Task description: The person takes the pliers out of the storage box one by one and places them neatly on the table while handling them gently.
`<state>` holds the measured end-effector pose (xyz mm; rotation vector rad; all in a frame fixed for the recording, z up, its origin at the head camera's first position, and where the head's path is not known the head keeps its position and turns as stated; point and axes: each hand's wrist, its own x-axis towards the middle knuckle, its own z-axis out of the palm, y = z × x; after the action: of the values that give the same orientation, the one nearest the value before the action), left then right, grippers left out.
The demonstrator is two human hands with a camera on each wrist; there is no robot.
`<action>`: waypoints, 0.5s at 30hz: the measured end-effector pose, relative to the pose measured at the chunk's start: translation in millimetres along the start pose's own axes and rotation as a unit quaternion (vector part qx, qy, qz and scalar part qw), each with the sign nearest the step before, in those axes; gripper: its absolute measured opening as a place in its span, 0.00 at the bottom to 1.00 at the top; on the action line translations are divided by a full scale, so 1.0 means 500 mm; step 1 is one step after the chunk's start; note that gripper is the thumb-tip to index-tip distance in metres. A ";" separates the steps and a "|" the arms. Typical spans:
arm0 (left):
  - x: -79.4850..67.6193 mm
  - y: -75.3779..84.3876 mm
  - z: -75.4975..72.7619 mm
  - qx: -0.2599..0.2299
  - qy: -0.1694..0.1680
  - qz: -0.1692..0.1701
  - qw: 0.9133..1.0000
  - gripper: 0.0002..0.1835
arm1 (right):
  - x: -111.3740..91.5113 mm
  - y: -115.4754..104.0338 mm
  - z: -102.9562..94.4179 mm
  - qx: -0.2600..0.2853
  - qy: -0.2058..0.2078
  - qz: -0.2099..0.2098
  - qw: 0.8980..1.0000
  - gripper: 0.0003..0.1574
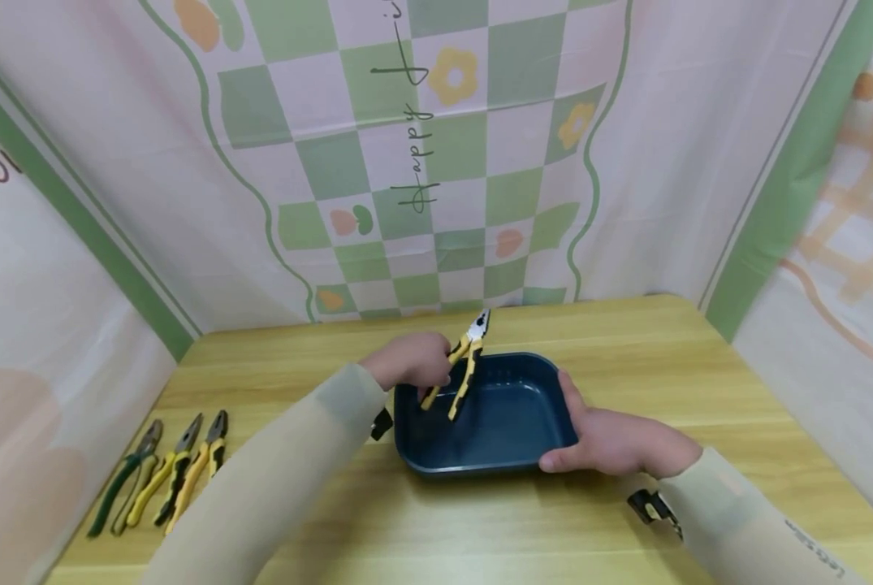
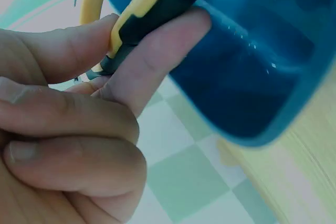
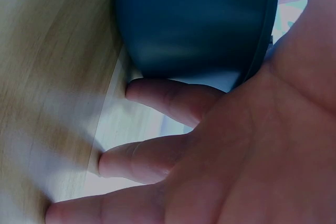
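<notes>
My left hand (image 1: 416, 360) pinches one yellow-and-black handle of a pair of pliers (image 1: 471, 366) between thumb and forefinger. The pliers are over the left part of a dark blue tray (image 1: 473, 470), their metal head pointing up and away and their handles spread apart. In the left wrist view, the pinched handle (image 2: 157, 6) shows close up, with the other fingers curled below it. My right hand (image 1: 615, 439) rests against the tray's right end, thumb at the near corner. Its extended, spread fingers (image 3: 142, 158) reach down to the table beside the tray wall (image 3: 194, 24).
At the table's left side lie green-handled pliers (image 1: 105, 496), yellow-and-black pliers (image 1: 175, 467) and orange-yellow pliers (image 1: 195, 470), side by side; my left forearm partly covers the last. A patterned cloth (image 1: 451, 187) hangs behind the wooden table (image 1: 619, 341).
</notes>
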<state>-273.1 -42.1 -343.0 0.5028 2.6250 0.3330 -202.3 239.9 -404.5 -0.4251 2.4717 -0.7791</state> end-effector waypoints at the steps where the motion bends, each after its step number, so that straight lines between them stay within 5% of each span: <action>1: -0.002 -0.008 -0.003 -0.019 0.005 0.001 1.000 0.04 | 0.000 0.000 0.000 0.000 0.000 0.000 1.000 0.86; 7: -0.015 -0.056 -0.018 -0.139 0.049 -0.002 0.989 0.05 | -0.002 0.001 0.000 -0.001 -0.002 -0.001 1.000 0.85; 15: -0.028 -0.121 -0.027 -0.209 0.095 -0.024 0.973 0.05 | -0.002 0.003 0.001 0.004 -0.002 -0.003 1.000 0.86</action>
<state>-285.6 -104.5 -344.6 0.2746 2.6317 0.9335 -201.5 241.0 -405.5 -0.4299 2.4626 -0.7899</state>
